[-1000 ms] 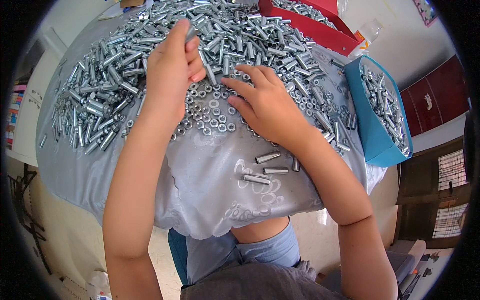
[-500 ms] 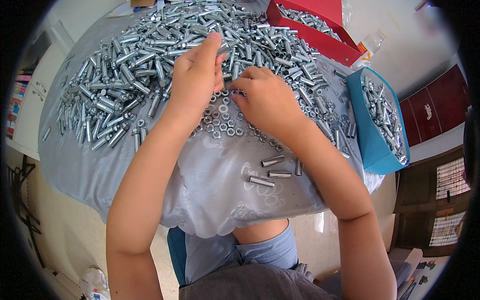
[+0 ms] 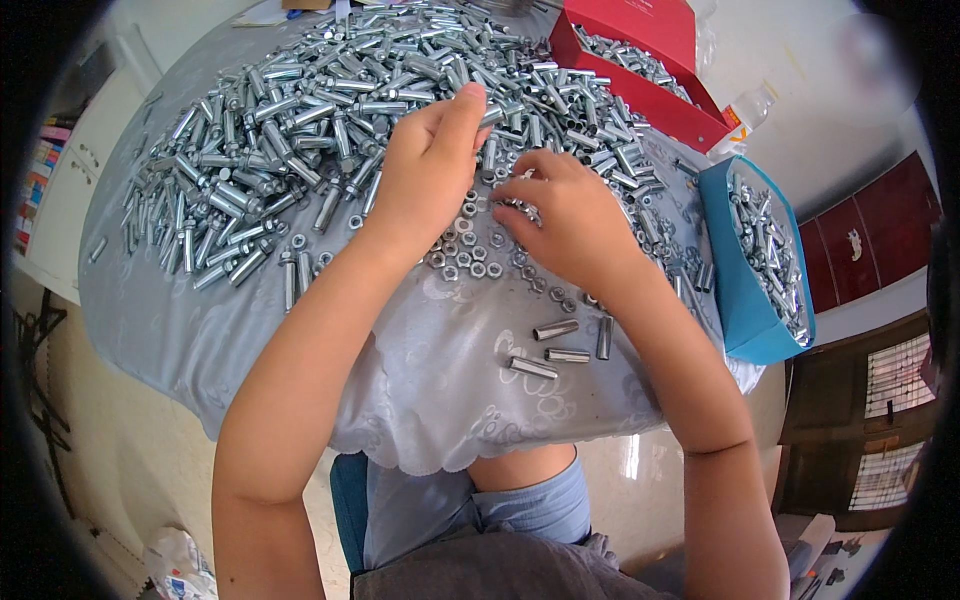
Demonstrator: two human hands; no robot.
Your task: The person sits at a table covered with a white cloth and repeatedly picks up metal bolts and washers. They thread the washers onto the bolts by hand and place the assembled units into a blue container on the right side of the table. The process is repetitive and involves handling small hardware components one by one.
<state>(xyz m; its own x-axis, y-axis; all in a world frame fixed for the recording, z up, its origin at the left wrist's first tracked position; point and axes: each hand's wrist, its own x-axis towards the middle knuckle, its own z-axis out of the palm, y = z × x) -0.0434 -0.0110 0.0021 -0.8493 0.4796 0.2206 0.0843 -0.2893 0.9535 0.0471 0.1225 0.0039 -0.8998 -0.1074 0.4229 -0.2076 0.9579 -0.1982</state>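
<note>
Left hand (image 3: 430,165) narrow, thumb pressed over curled fingers, holding what looks like a metal sleeve (image 3: 493,115); only its end shows past the thumb, so the rest can't be told. It sits at the near edge of the pile of sleeve anchors (image 3: 232,195), in the middle of the table.

Right hand (image 3: 570,210) just beside it, fingers bent and half closed, tips down among the loose hex nuts (image 3: 478,269). Can't tell whether a nut is pinched; the fingers cover that spot. Other nuts lie flat between the two hands and toward the person, many touching.

Step in hand, as judged: right fingers sorting or picking at nuts while left holds its piece ready. Next move seems to call for a light fingertip pinch, one nut freed from its neighbours, left grip steady so the piece doesn't slip.

Four loose tubes (image 3: 533,368) lie near the front edge of the grey tablecloth (image 3: 430,340), apart from the nuts. Turquoise box (image 3: 745,310) at right holds more metal pieces; red box (image 3: 690,122) at the far right likewise, with a plastic bottle (image 3: 752,105) just beside it.
</note>
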